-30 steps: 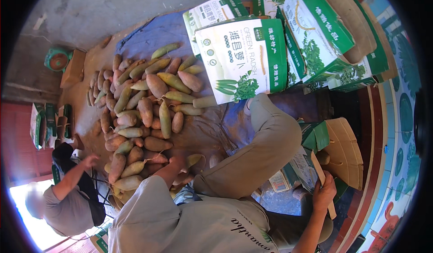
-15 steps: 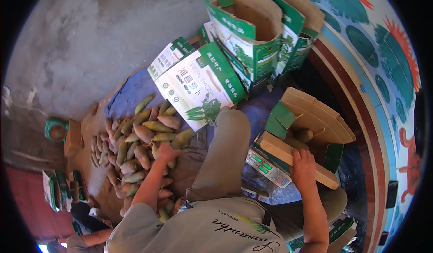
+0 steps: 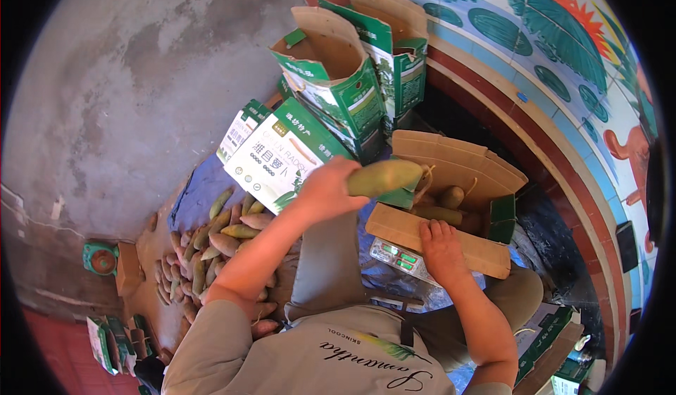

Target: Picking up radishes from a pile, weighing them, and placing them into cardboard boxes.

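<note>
My left hand is closed around one end of a large green radish, held in the air. The radish's other end reaches over the near left corner of an open cardboard box with green side flaps. Inside that box lie several radishes, some with thin stems showing. My right hand grips the box's near flap, fingers curled over its edge. Partly covered by the flap, a digital scale with lit green displays is beneath the box.
A pile of radishes lies to the left on the floor. A white and green carton stands ahead, with tall open cartons behind it. A tiled, painted wall curves along the right. More cartons are at the lower left.
My left hand has lifted a radish from the pile and carried it up and right to the box. My right hand has stayed on the flap. The view has shifted.
</note>
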Motion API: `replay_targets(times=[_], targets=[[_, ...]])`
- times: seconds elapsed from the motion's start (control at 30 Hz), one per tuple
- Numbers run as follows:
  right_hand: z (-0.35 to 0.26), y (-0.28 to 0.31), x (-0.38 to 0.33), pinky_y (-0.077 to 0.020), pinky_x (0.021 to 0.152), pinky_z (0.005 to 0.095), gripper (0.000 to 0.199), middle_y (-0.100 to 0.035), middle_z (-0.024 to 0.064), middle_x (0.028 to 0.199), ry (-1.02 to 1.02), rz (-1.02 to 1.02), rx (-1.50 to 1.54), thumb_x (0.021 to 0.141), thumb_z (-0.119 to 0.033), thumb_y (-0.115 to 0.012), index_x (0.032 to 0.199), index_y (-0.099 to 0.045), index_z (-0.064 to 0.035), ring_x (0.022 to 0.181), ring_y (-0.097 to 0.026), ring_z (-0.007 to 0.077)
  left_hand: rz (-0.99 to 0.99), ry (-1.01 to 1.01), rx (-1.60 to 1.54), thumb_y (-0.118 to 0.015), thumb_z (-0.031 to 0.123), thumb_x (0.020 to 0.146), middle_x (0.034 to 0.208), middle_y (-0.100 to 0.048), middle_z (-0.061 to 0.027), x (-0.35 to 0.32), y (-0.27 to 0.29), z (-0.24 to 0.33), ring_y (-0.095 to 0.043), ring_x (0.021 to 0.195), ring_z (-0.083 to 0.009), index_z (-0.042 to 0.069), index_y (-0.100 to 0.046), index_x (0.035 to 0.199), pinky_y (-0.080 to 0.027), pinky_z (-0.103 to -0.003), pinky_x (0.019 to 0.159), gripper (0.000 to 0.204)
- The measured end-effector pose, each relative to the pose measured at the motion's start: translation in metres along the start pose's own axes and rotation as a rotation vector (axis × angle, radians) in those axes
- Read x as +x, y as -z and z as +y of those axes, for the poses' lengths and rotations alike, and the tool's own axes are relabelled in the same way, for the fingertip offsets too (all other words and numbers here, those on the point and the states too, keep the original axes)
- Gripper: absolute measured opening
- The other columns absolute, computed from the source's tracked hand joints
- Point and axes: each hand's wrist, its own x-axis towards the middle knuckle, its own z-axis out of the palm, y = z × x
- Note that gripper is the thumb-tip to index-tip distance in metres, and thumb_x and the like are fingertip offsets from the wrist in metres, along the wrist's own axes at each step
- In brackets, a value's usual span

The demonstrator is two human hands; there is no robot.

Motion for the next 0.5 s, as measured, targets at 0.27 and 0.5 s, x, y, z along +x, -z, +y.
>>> replay_targets(times=[0.27, 0.5], targets=[[0.004, -0.006, -0.003, -0.0423, 0.086, 0.0394, 0.045, -0.054, 0.0181, 0.105, 0.018, 0.042, 0.015, 0.072, -0.006, -0.055, 0.115, -0.048, 0.0036, 0.098, -0.052, 0.0310, -0.313, -0.160, -0.075, -0.078, 0.023, 0.059, 0.102, -0.056, -0.0148, 0.059, -0.105, 0.040, -0.056, 0.096, -0.0326, 0.007, -0.056, 0.109, -0.047, -0.040, 0.084, 0.057], [0.004, -0.006, 0.000, -0.0421, 0.087, 0.0388, 0.046, -0.054, 0.0185, 0.107, 0.016, -0.009, 0.012, 0.071, -0.005, -0.056, 0.115, -0.048, 0.0041, 0.100, -0.053, 0.0304, -0.126, -0.278, -0.248, -0.070, 0.009, 0.070, 0.116, -0.053, -0.0147, 0.066, -0.126, 0.024, -0.051, 0.109, -0.0332, 0.008, -0.048, 0.122, -0.042, -0.039, 0.094, 0.056]])
